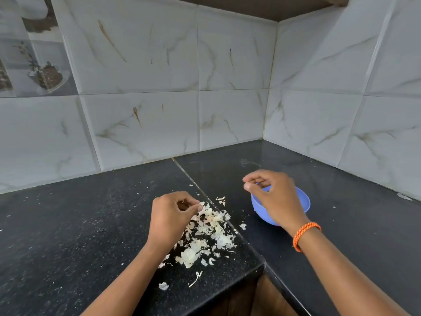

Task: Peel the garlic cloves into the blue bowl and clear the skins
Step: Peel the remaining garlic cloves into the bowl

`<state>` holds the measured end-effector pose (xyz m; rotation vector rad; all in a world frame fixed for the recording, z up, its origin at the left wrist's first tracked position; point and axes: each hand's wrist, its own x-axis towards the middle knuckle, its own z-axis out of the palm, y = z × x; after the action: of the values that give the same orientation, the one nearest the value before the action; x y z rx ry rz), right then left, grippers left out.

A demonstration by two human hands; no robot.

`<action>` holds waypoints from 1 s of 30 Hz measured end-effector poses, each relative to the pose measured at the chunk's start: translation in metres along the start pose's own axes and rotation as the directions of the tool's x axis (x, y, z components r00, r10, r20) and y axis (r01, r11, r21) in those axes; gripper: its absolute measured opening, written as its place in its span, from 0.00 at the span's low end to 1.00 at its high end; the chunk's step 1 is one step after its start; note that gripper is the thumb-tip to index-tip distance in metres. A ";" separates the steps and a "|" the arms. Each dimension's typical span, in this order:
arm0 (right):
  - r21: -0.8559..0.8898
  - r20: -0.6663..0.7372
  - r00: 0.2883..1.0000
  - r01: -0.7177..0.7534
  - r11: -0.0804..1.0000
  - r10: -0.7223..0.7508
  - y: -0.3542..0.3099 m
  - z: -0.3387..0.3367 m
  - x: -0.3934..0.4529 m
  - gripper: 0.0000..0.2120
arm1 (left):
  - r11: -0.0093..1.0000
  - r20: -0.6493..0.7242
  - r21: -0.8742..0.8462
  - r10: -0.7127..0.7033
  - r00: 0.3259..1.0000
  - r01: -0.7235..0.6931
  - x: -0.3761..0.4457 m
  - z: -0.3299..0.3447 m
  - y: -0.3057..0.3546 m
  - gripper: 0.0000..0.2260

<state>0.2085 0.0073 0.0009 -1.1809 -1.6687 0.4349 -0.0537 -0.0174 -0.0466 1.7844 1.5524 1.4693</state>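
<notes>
Left hand (173,215): over the far end of the skin pile, fingers curled in, thumb and fingertips pinched together on something small; probably a bit of skin, too small to be sure.
Right hand (271,197): above the blue bowl, fingers bent, thumb and forefinger nearly meeting at the tips; what it holds, if anything, can't be made out.
Blue bowl (303,201): upright on the right slab of the worktop, just right of the skin pile, near side hidden by the right hand; inside not readable from this angle.
Garlic skins (211,233): loose pale heap on the left slab, running from the left hand's fingertips down toward the worktop's front corner, right along the seam.
Stray skins: a few flakes (221,200) past the seam between pile and bowl, one scrap (242,226) just left of the bowl, one flake (163,286) and a thin curled stem (196,278) near the front edge.
Worktop (91,224): black speckled stone, L-shaped corner, seam running diagonally between the two hands, fine white crumbs scattered on the left slab.
Wristband (305,234): orange braided, on the right wrist.
Wall (227,76): white marble-look tiles behind both slabs, one printed picture tile (38,65) far left.
Cabinet front (262,297): brown wood below the inner corner.
</notes>
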 end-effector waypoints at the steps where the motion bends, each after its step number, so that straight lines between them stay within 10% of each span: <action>1: -0.032 -0.033 0.999 -0.026 0.999 0.025 0.007 -0.009 0.004 0.05 | 1.000 -0.012 0.025 0.005 1.000 -0.004 0.001 -0.001 -0.001 0.08; 8: -0.388 -0.047 0.994 -0.111 0.915 0.101 0.043 -0.026 0.011 0.16 | 0.990 0.012 0.126 -0.058 0.998 0.057 0.012 -0.012 -0.010 0.03; 13: -0.338 -0.020 1.000 0.013 0.941 -0.021 0.007 -0.003 0.007 0.13 | 0.991 0.085 0.129 -0.053 0.995 0.042 0.022 -0.021 -0.019 0.14; 18: -0.255 0.442 0.896 0.163 0.953 -0.036 -0.031 0.047 -0.006 0.07 | 0.961 0.489 0.262 -0.057 0.870 -0.084 0.033 -0.040 -0.033 0.18; 21: -0.338 0.672 0.734 0.187 0.922 0.098 -0.034 0.077 -0.010 0.22 | 0.950 0.643 0.307 -0.162 0.749 -0.058 0.032 -0.045 -0.040 0.24; 25: -0.340 0.698 0.710 0.217 0.915 0.091 -0.029 0.097 -0.015 0.33 | 0.933 0.513 0.356 -0.149 0.845 -0.052 0.033 -0.037 -0.041 0.13; 30: -0.229 0.640 0.769 0.171 0.958 0.016 -0.025 0.107 -0.020 0.23 | 0.920 0.380 0.392 -0.156 0.912 -0.006 0.032 -0.033 -0.039 0.06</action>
<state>0.1031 0.0045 -0.0375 -1.2317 -2.4305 0.6123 -0.1063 0.0116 -0.0495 2.0480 1.7391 0.7128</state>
